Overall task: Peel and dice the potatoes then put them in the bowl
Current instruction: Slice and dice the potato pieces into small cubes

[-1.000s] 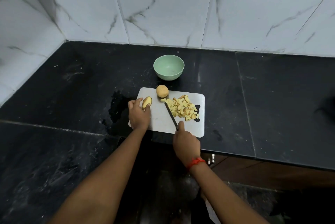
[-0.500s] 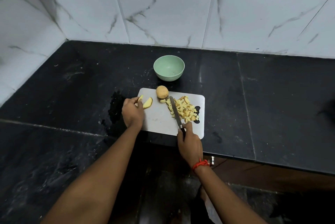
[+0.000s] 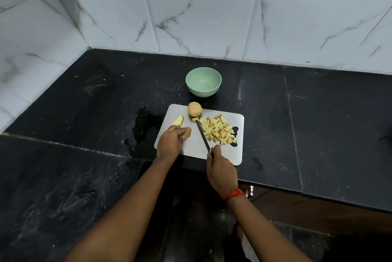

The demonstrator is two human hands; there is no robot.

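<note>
A pale cutting board (image 3: pixel 192 147) lies on the black counter. At its far edge sits a whole unpeeled potato (image 3: pixel 194 109). A heap of diced potato (image 3: pixel 218 130) covers the board's right half. A cut potato wedge (image 3: pixel 178 121) lies at the far left of the board. My left hand (image 3: pixel 170 142) holds another potato piece (image 3: pixel 187 132) down on the board under curled fingers. My right hand (image 3: pixel 220 170) grips the handle of a knife (image 3: pixel 202 134), whose blade lies along the left side of the heap. Beyond the board stands a mint-green bowl (image 3: pixel 203 81) with nothing in it.
A dark wet patch (image 3: pixel 144 128) lies on the counter left of the board. White marble-look tiled walls (image 3: pixel 201 24) close off the back and left. The counter's front edge (image 3: pixel 275 187) runs just below the board, with a cabinet beneath it.
My left hand let one wedge go at the board's far left and drew back toward me with another piece. The knife shifted right, against the diced heap.
</note>
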